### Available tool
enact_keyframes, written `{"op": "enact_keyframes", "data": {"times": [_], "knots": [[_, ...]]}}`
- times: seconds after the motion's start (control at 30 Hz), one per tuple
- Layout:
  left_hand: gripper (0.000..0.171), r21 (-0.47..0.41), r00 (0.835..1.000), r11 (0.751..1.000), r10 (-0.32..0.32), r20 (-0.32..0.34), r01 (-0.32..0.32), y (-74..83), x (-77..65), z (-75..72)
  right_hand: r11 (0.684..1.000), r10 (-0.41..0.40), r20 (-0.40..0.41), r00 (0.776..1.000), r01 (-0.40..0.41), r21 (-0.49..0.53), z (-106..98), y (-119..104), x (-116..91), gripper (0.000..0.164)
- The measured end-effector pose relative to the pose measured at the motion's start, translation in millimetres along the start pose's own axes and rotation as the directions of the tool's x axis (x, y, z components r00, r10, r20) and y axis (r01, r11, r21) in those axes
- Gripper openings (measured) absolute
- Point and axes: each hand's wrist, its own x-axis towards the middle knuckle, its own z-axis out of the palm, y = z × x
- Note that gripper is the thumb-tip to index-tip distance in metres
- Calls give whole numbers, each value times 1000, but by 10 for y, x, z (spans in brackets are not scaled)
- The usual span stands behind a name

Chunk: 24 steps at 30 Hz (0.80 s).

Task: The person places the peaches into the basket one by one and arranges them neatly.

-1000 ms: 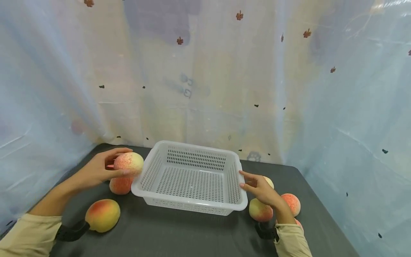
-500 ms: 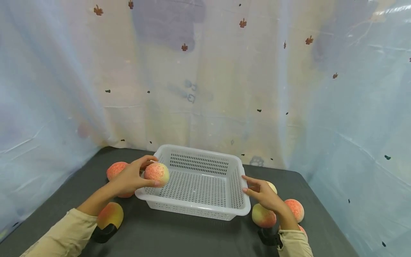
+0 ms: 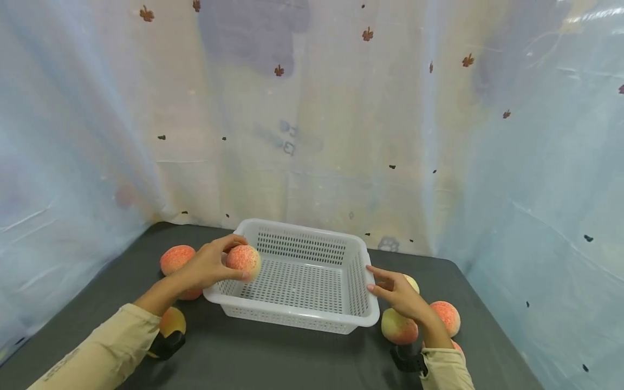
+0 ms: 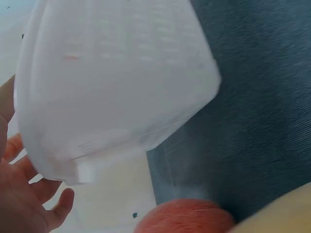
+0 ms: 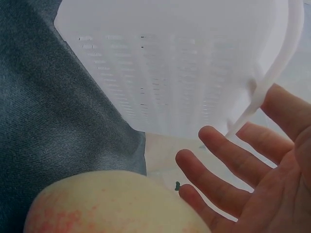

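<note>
My left hand point(image 3: 208, 265) holds a speckled red and pale yellow peach point(image 3: 244, 262) between thumb and fingers, over the left end of a white plastic basket point(image 3: 292, 317). In the left wrist view the basket's end wall point(image 4: 116, 97) hides that peach, and some of my left fingers point(image 4: 53, 208) show beyond the rim. My right hand point(image 3: 402, 295) touches the basket's right rim with thumb and forefinger. Its other fingers point(image 5: 218, 189) lie fairly straight and spread outside the wall. The basket's slotted floor is bare.
Left of the basket lie a red peach point(image 3: 176, 259), another partly hidden peach point(image 3: 191, 294) and a yellow-red fruit point(image 3: 173, 320) behind my wrist strap. Several peaches, including a yellow-red one point(image 3: 400, 326) and a red one point(image 3: 445, 317), lie around my right wrist. A plastic curtain point(image 3: 331, 135) surrounds the dark table.
My left hand has carried the peach rightward from beside the basket to over its left end, moving only slightly in the last half second. My right hand has stayed at the rim.
</note>
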Motion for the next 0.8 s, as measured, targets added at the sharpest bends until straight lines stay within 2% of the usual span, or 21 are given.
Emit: {"op": "enact_keyframes", "data": {"times": [0.17,0.33,0.47,0.63,0.8], "knots": [[74,-4,998,1000,4,55,-4,53,165,-100,1000,11,-8,1000,-11,-7,7,-1,-3,64],[74,35,992,999,2,128,-7,115,323,-200,1000,16,-3,1000,-16,2,22,32,10,65],[72,44,981,999,5,194,-14,214,486,-268,1000,2,2,1000,-2,9,19,57,18,65],[70,49,970,998,20,244,-33,328,697,-330,1000,6,-1,1000,-6,14,8,55,37,65],[68,46,947,999,12,321,-28,385,892,-356,1000,9,-16,1000,-9,5,23,26,47,64]]}}
